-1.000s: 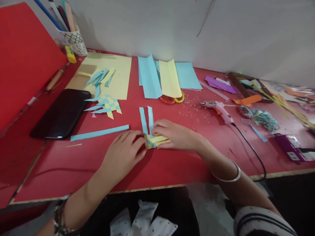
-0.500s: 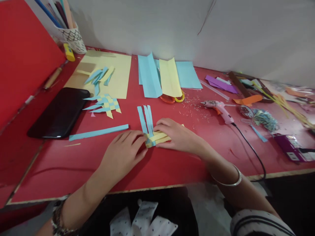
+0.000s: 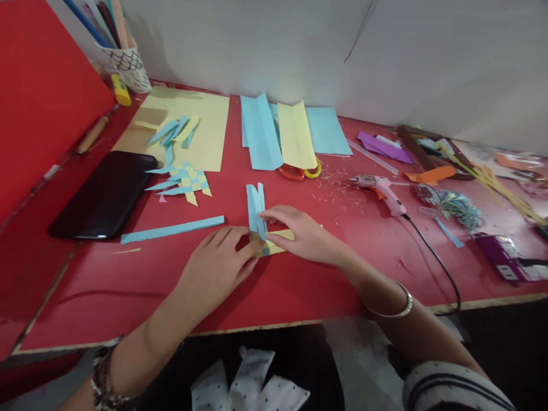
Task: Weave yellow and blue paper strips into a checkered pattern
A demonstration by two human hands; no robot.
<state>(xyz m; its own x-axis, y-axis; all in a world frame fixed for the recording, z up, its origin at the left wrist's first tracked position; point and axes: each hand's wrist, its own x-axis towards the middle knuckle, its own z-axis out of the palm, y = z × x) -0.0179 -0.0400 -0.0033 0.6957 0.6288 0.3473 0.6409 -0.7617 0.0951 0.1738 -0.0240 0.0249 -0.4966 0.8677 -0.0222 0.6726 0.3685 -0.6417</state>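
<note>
Between my hands on the red table lies a small weave of paper strips (image 3: 266,250), blue crossed with yellow. Its loose blue strips (image 3: 256,200) point away from me, and its yellow strips (image 3: 280,235) run off to the right, partly under my right hand. My left hand (image 3: 222,254) pinches the left end of the weave with thumb and fingertips. My right hand (image 3: 302,233) has its fingertips at the blue strips and its thumb low on the yellow ones. A single blue paper strip (image 3: 173,229) lies left of the weave.
A finished-looking woven fish (image 3: 186,181) lies beside a black phone (image 3: 105,194). Folded blue paper (image 3: 261,134) and yellow paper (image 3: 295,134) cover scissors (image 3: 314,169) at the back. A pink glue gun (image 3: 383,191) with a trailing cord rests on the right.
The blue strips have drawn closer together and swung more upright. My right hand has shifted left, its fingertips moving from the yellow strips onto the blue ones. My left hand stays about in place.
</note>
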